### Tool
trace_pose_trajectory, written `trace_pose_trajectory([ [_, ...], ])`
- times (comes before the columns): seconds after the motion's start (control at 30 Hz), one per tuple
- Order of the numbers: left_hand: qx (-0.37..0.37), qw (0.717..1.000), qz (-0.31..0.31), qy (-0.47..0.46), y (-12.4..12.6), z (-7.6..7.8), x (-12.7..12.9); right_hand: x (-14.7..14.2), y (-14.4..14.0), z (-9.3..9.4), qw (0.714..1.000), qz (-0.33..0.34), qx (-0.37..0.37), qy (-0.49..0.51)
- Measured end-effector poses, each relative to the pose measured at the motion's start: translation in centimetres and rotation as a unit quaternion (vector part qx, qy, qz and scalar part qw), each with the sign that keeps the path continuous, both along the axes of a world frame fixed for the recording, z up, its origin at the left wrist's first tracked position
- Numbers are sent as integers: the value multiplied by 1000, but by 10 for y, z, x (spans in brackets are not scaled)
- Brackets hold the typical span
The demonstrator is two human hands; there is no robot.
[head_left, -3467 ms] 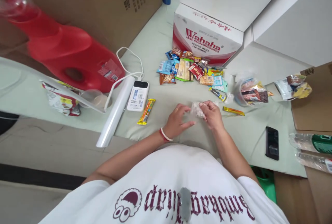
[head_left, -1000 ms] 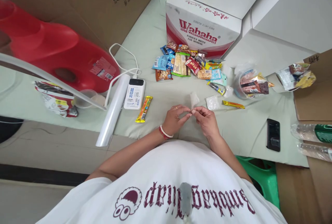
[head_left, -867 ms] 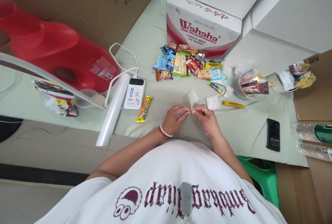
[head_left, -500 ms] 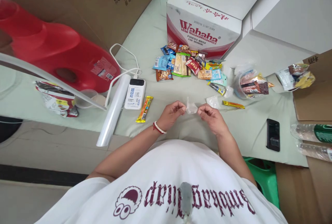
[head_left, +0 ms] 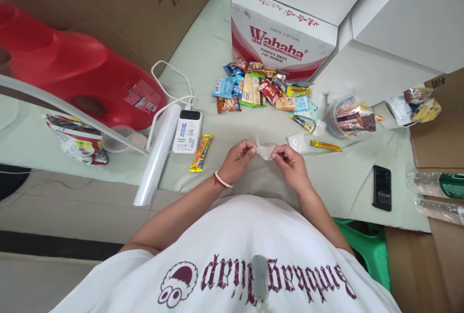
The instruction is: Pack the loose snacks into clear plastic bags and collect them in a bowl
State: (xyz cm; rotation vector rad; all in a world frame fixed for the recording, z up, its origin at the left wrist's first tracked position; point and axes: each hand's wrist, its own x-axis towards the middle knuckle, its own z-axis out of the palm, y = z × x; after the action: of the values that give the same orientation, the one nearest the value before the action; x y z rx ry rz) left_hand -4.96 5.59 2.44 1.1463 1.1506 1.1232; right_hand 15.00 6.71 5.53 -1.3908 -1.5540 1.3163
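A small, crumpled piece of clear plastic film (head_left: 265, 151) stretches between my two hands above the table. My left hand (head_left: 237, 160), with a beaded bracelet at the wrist, pinches its left end between thumb and forefinger. The other end is pinched by my right hand (head_left: 291, 165). Just beyond the right hand lies a folded clear plastic packet (head_left: 297, 143), with a yellow-wrapped snack bar (head_left: 326, 146) to its right. Another yellow-wrapped bar (head_left: 201, 153) rests left of my left hand.
Several wrapped snacks (head_left: 253, 89) are heaped before the Wahaba-style printed carton (head_left: 282, 37). A plastic tub of snacks (head_left: 335, 122) stands right of them. Leftward are a power bank (head_left: 187, 131), a roll of clear film (head_left: 159, 156) and a red jug (head_left: 87, 76). A phone (head_left: 382, 188) lies at right.
My right hand has shifted slightly left, closer to my left hand. The plastic film between them now looks longer and flatter, and its upright corner is lower.
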Motion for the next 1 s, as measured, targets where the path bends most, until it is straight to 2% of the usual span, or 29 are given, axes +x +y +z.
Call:
trace_pose_trajectory([
  [0.13,103,990,-30,93,-4,2,2,-5,3,-2,996,-29,-61,58],
  [0.27,180,967,-51,171,-7,4,4,-15,8,-3,992,-37,-85,85],
  [0.37,193,960,-61,194,-8,3,4,-18,9,-3,992,-22,-89,91],
  [0.47,179,966,-59,179,-8,1,3,-19,8,-3,992,-11,-91,83],
  [0.73,187,964,-68,174,-9,-2,4,-20,11,-8,992,-33,-98,76],
  [0.83,152,974,-71,155,-10,-1,4,-19,11,-8,994,-15,-89,67],
  [0.93,36,995,-21,90,-9,-1,6,-19,10,-6,997,-4,-62,48],
  [1.0,-31,998,3,45,-6,0,8,-21,8,-3,998,8,-42,38],
])
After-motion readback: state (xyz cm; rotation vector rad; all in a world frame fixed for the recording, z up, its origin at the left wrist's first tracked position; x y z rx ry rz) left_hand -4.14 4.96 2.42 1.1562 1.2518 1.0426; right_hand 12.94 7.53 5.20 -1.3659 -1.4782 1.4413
